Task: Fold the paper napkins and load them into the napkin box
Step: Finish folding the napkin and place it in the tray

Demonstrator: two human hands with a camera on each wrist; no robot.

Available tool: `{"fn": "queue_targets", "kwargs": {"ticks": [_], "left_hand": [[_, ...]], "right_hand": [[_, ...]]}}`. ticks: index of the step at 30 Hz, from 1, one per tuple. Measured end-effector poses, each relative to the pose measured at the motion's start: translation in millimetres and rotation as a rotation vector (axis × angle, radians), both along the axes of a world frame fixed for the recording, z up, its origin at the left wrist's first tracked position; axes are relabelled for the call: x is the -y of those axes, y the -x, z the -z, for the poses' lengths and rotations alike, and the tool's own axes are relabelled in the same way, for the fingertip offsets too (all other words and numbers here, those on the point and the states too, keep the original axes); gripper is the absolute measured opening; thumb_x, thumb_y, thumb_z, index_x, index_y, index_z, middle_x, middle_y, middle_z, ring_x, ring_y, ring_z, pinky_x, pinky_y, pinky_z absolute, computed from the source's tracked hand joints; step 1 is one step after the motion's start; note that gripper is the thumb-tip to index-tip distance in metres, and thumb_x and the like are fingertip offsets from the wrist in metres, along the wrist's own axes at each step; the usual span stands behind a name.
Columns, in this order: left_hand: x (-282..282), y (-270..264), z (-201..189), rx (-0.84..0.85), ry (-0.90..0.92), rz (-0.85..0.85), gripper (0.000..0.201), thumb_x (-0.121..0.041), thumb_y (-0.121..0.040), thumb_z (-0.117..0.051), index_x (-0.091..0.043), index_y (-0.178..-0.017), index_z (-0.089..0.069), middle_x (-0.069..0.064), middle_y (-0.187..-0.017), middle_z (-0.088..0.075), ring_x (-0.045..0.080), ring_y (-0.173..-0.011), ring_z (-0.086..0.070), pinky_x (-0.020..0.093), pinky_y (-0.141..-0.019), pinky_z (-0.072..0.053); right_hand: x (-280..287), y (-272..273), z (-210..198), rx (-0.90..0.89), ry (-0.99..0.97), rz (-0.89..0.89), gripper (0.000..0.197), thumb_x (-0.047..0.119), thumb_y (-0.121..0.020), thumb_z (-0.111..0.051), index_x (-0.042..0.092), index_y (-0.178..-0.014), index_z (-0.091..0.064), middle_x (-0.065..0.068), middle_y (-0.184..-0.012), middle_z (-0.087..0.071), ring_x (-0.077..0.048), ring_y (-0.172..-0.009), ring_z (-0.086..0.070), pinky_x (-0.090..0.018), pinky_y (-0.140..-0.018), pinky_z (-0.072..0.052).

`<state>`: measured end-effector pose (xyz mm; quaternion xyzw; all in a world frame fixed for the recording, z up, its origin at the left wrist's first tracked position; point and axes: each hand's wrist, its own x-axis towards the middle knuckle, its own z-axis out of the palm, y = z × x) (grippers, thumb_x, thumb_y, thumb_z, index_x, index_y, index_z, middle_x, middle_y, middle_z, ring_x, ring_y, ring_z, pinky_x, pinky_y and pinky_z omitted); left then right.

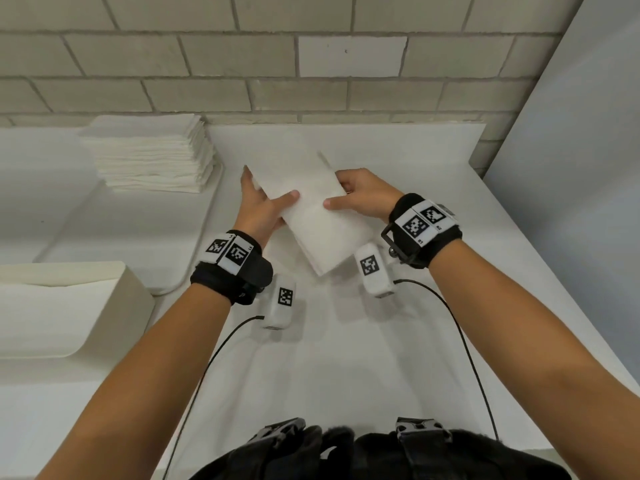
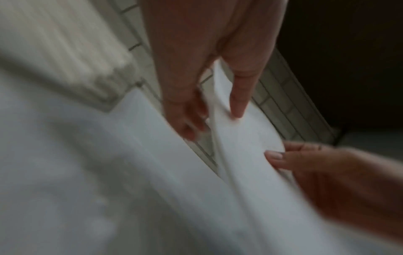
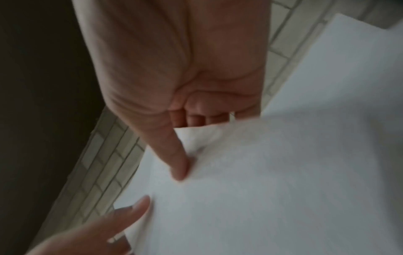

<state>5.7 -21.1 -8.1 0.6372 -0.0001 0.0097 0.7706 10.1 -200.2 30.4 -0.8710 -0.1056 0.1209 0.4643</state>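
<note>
- The left hand grips the left edge of a folded white napkin, thumb on top and fingers underneath.
- The right hand pinches the napkin's right edge, thumb on top, fingers curled beneath.
- The napkin is held tilted above the middle of the white tabletop.
- A stack of napkins sits at the far left.
- The cream napkin box stands near left.

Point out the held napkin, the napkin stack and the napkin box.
held napkin [image 1: 313,220]: head view, middle of its top face.
napkin stack [image 1: 152,164]: head view, layered front side.
napkin box [image 1: 69,317]: head view, front wall.
</note>
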Motion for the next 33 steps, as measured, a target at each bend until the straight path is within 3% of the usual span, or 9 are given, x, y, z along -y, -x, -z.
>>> {"fn": "queue_targets", "kwargs": {"ticks": [2,3,6,9,12,15,22,28,33], "left_hand": [[-13,5,-5,0.151,-0.462,-0.185,0.112,-0.012,-0.073,-0.078,-0.027,-0.149,0.003,0.014,-0.151,-0.021,0.027,-0.137,-0.030,0.043,-0.111,-0.029],[-18,8,-7,0.271,-0.743,-0.215,0.115,-0.019,-0.070,-0.080,-0.026,-0.149,0.003,0.014,-0.153,-0.014,0.028,-0.141,-0.019,0.044,-0.113,-0.020],[-15,13,-12,0.538,-1.517,0.009,0.103,-0.034,-0.073,-0.075,-0.028,-0.150,-0.008,0.004,-0.155,-0.016,0.024,-0.145,0.001,0.057,-0.111,-0.003],[-7,8,-10,0.450,-1.749,0.199,0.069,-0.030,-0.084,-0.064,-0.024,-0.144,-0.031,0.000,-0.141,-0.042,0.020,-0.140,-0.026,0.056,-0.111,-0.011],[-14,10,-7,0.362,-1.699,0.184,0.032,-0.024,-0.089,-0.054,-0.020,-0.120,-0.056,0.006,-0.114,-0.063,0.028,-0.107,-0.057,0.037,-0.087,-0.041],[-29,14,-4,0.337,-1.654,0.208,0.022,-0.025,-0.090,-0.055,-0.019,-0.110,-0.062,0.008,-0.105,-0.065,0.031,-0.098,-0.059,0.033,-0.074,-0.041],[-77,18,6,0.093,-1.605,0.362,0.028,-0.023,-0.089,-0.058,-0.020,-0.117,-0.060,0.009,-0.112,-0.061,0.029,-0.106,-0.056,0.029,-0.075,-0.038],[-92,31,20,-0.077,-0.980,0.191,0.032,-0.018,-0.088,-0.064,-0.007,-0.118,-0.061,0.007,-0.105,-0.061,0.028,-0.111,-0.056,0.026,-0.084,-0.039],[-98,32,45,-0.169,-0.721,0.175,0.032,-0.013,-0.082,-0.069,-0.010,-0.113,-0.059,0.012,-0.109,-0.065,0.028,-0.098,-0.061,0.035,-0.084,-0.049]], "right_hand": [[-1,-1,-5,0.105,0.318,-0.065,0.009,0.007,-0.090,-0.054,0.012,-0.095,-0.060,-0.003,-0.091,-0.060,-0.018,-0.082,-0.056,-0.026,-0.073,-0.042],[-3,-1,-6,0.139,0.485,-0.100,0.014,0.007,-0.090,-0.051,0.011,-0.099,-0.060,-0.006,-0.095,-0.059,-0.022,-0.088,-0.056,-0.027,-0.075,-0.040],[-18,3,-9,0.185,0.767,-0.175,0.033,0.007,-0.089,-0.044,0.012,-0.120,-0.055,-0.012,-0.110,-0.056,-0.032,-0.106,-0.054,-0.029,-0.077,-0.040],[-38,12,-7,0.229,0.798,-0.243,0.032,0.008,-0.090,-0.042,0.013,-0.120,-0.053,-0.013,-0.111,-0.056,-0.031,-0.104,-0.055,-0.030,-0.073,-0.038],[-51,18,-1,0.250,0.762,-0.236,0.029,0.014,-0.090,-0.047,0.015,-0.118,-0.055,-0.009,-0.112,-0.058,-0.029,-0.102,-0.056,-0.030,-0.073,-0.039],[-59,19,11,0.226,0.799,-0.219,0.024,0.022,-0.089,-0.055,0.015,-0.112,-0.058,-0.007,-0.107,-0.060,-0.028,-0.098,-0.057,-0.030,-0.071,-0.038],[-39,25,28,0.070,0.738,-0.037,0.027,0.022,-0.086,-0.061,0.016,-0.113,-0.064,-0.005,-0.105,-0.061,-0.027,-0.101,-0.057,-0.029,-0.074,-0.038],[-21,43,55,-0.054,0.106,0.342,0.024,0.007,-0.081,-0.069,0.008,-0.104,-0.065,-0.005,-0.098,-0.059,-0.019,-0.093,-0.054,-0.029,-0.081,-0.044],[-24,62,73,-0.150,-0.256,0.532,0.038,-0.005,-0.079,-0.066,0.003,-0.116,-0.060,-0.015,-0.114,-0.062,-0.026,-0.104,-0.059,-0.040,-0.098,-0.046]]}}
